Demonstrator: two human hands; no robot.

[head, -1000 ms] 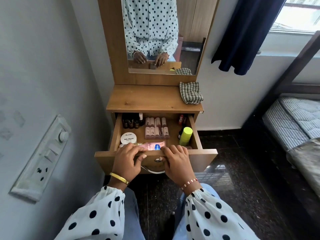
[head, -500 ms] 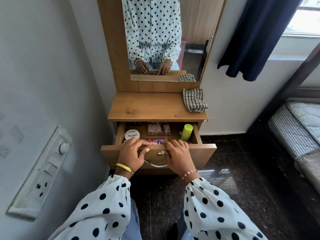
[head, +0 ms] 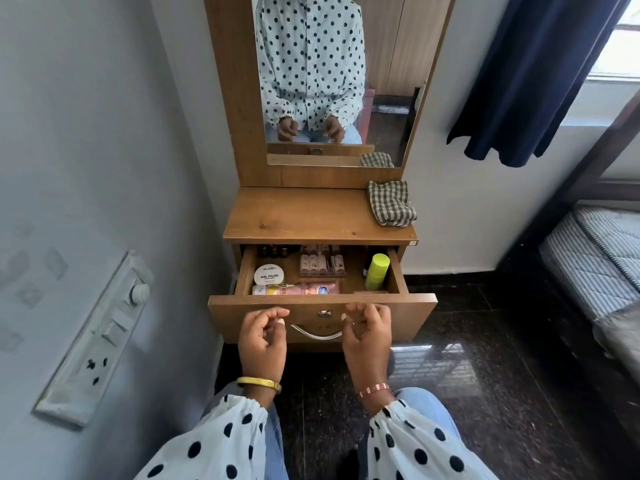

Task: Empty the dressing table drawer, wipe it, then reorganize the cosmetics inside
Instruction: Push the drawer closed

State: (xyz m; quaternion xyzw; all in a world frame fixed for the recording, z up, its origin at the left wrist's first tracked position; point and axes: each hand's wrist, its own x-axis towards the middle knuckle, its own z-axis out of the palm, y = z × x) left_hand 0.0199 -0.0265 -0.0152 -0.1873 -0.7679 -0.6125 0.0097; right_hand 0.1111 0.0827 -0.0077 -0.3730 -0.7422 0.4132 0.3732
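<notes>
Below the wooden counter (head: 304, 216) of a narrow dressing table, the wooden drawer (head: 408, 310) stood pulled partway out, its curved metal handle (head: 317, 335) and a small round lock (head: 324, 313) on the front panel. Inside it lay a round white tub labelled nail polish (head: 268, 274) at the left, a pink tube (head: 311, 289) lying lengthwise along the front edge, a row of small pink-capped bottles (head: 322, 265) near the middle, dark little bottles (head: 275, 251) along the back left, and an upright lime-green bottle (head: 376, 271) at the right.

Both hands hovered just in front of the drawer panel, apart from it. The left hand (head: 263, 341) had its grip loosely curled, fingertips near the thumb, holding nothing. The right hand (head: 367, 337) was likewise loosely curled and held nothing. A yellow bangle (head: 259, 383) circled the left wrist and a pink beaded bracelet (head: 373, 389) the right, above white sleeves with black polka dots.

A folded green-and-white checked cloth (head: 391, 203) rested on the counter's right rear corner. The tall mirror (head: 332, 81) above reflected the person's dotted shirt and hands. A white switch panel (head: 97, 337) sat on the left wall; a dark blue curtain (head: 530, 74) and a striped mattress (head: 595, 258) were at the right.
</notes>
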